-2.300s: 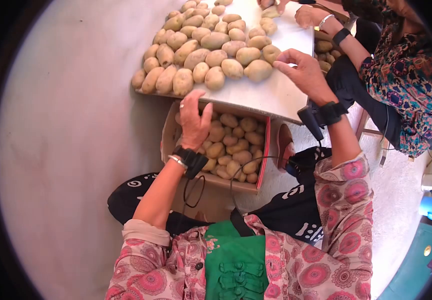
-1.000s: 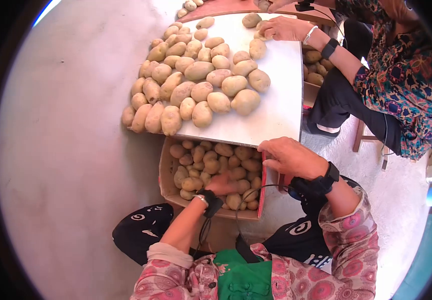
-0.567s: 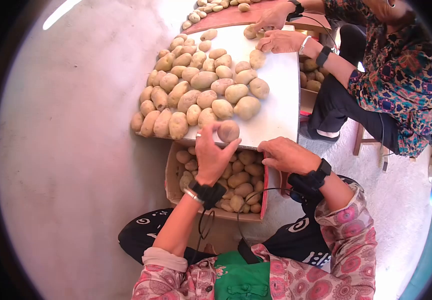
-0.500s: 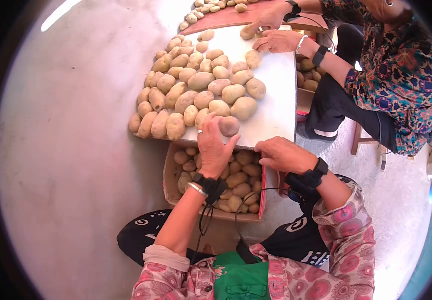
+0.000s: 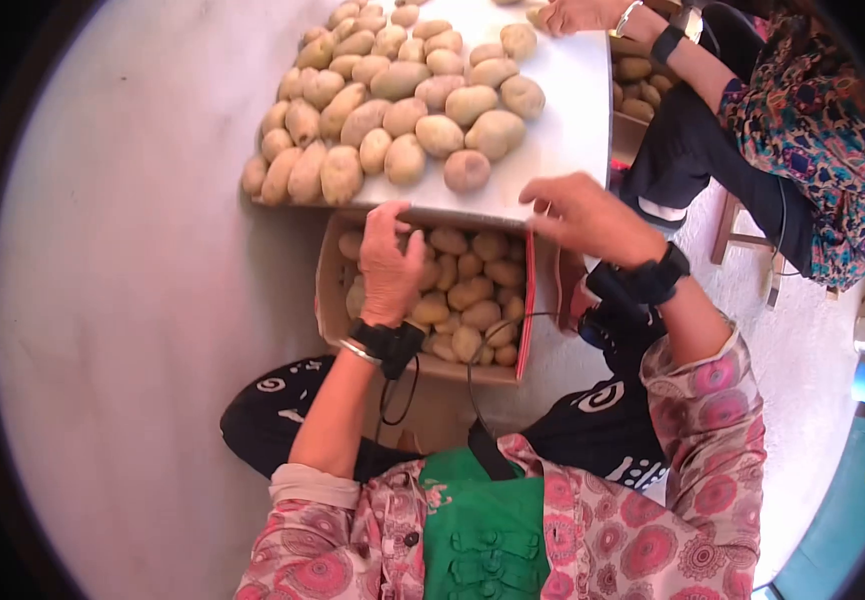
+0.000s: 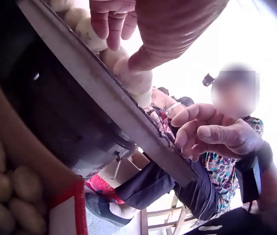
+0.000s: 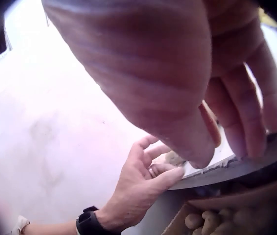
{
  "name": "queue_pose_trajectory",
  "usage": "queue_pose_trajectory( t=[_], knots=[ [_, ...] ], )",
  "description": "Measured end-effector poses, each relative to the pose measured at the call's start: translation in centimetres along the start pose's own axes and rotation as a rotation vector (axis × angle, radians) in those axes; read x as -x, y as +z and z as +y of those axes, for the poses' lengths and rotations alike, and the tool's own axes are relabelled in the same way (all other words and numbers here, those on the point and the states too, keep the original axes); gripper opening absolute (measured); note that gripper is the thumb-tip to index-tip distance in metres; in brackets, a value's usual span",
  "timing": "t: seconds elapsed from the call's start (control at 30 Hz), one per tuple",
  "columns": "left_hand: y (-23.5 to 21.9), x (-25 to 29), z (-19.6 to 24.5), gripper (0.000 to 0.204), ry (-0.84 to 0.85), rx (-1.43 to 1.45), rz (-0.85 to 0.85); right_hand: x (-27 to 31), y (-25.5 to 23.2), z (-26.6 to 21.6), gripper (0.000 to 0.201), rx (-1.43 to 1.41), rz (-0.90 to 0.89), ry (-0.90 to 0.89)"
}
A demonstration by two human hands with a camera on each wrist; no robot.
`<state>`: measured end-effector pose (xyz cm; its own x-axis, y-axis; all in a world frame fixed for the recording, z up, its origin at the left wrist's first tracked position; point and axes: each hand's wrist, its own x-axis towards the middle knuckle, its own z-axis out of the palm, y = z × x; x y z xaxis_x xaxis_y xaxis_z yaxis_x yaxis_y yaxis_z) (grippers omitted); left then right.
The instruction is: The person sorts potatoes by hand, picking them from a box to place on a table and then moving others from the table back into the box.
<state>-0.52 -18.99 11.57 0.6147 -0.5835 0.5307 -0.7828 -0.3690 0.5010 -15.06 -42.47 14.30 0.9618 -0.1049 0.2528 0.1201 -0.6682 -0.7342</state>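
- Bench (image 5: 563, 130): a flat white board bearing a spread of potatoes (image 5: 393, 90); its near edge overhangs the far end of a cardboard box (image 5: 328, 300) that stands below it and is likewise filled with potatoes.
- Nearest potato (image 5: 467, 170): lies alone on the bench just beside the near edge, touching no hand; the main spread lies just beyond it.
- Handling, as judged: a potato looks firm, rounded and moderately heavy for its size; the skin appears dry and matte, so it should not slip; it is unlikely to break, though it may roll on the flat bench; hold is best taken across the middle, thumb opposite the fingers.
- Left hand (image 5: 390, 262): hangs over the box, at the near edge of the bench; fingers (image 6: 110, 24) bent loosely downward against that edge; nothing is held; the thumb tip lies close to a potato at the bench edge in the left wrist view.
- Right hand (image 5: 583, 212): at the near right corner of the bench; fingers (image 6: 192, 128) loosely curled, tips at the bench edge; no potato in the grasp.
- Second person (image 5: 803, 130): seated at the far right of the bench; a hand (image 5: 578, 14) rests at the far edge.
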Motion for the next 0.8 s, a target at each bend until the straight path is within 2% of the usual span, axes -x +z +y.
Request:
queue_pose_trajectory(
  t=[0.03, 0.07, 0.13, 0.2, 0.27, 0.3, 0.33, 0.4, 0.43, 0.47, 0.53, 0.57, 0.6, 0.67, 0.7, 0.73, 0.8],
  knots=[
    [-0.7, 1.1, -1.6, 0.034, -0.128, 0.067, -0.089, -0.3, -0.1, -0.1, 0.024, -0.016, 0.024, 0.014],
    [-1.3, 2.3, -3.5, 0.034, -0.143, 0.061, -0.087, -0.6, -0.2, -0.2, 0.024, -0.031, 0.051, 0.021],
    [-2.0, 5.1, -7.9, 0.028, -0.283, 0.107, -0.267, -0.7, -0.9, -0.9, 0.023, -0.011, 0.049, 0.039],
    [-1.9, 7.2, -11.6, 0.022, -0.356, 0.164, -0.244, -0.8, -1.4, -1.0, 0.022, 0.019, 0.055, 0.059],
    [-1.9, 8.6, -14.5, 0.020, -0.978, 0.459, -0.045, -1.3, -1.4, -1.0, 0.021, 0.043, 0.095, 0.090],
    [-1.4, 9.8, -17.0, 0.023, -1.082, 0.531, -0.048, -1.5, -1.3, -1.2, 0.024, -0.016, 0.133, 0.085],
    [-1.0, 9.9, -17.1, 0.023, -1.079, 0.535, -0.042, -1.7, -1.5, -1.5, 0.024, -0.012, 0.132, 0.079],
    [-0.5, 10.1, -17.7, 0.027, -1.078, 0.383, -0.229, -2.3, -1.4, -2.1, 0.023, -0.038, 0.156, 0.126],
    [0.0, 9.4, -17.8, 0.034, -0.982, 0.322, -0.172, -2.6, -1.5, -2.5, 0.022, -0.038, 0.162, 0.128],
    [0.0, 9.0, -18.0, 0.034, -0.987, 0.317, -0.165, -2.8, -1.5, -2.7, 0.022, -0.043, 0.157, 0.122],
    [0.2, 7.7, -17.9, 0.037, -0.874, -0.062, -0.140, -3.5, -1.5, -2.8, 0.020, -0.028, 0.186, 0.120],
    [0.5, 7.9, -19.9, 0.045, -0.778, -0.151, -0.154, -3.8, -1.4, -2.8, 0.020, -0.033, 0.192, 0.120],
    [0.2, 7.8, -20.8, 0.045, -0.782, -0.158, -0.147, -4.1, -1.2, -2.7, 0.020, -0.062, 0.201, 0.139],
    [0.3, 6.5, -20.4, 0.051, -0.553, -0.378, -0.181, -4.4, -1.4, -3.0, 0.019, -0.012, 0.182, 0.140],
    [0.1, 5.5, -21.0, 0.057, -0.473, -0.432, -0.269, -4.5, -1.4, -3.0, 0.019, 0.004, 0.180, 0.144],
    [0.0, 4.6, -21.7, 0.057, -0.465, -0.433, -0.264, -4.6, -1.3, -2.9, 0.018, 0.019, 0.182, 0.146],
    [0.6, 2.9, -22.6, 0.059, -0.274, -0.694, -0.513, -4.8, -1.3, -2.9, 0.017, 0.014, 0.193, 0.159]
  ],
)
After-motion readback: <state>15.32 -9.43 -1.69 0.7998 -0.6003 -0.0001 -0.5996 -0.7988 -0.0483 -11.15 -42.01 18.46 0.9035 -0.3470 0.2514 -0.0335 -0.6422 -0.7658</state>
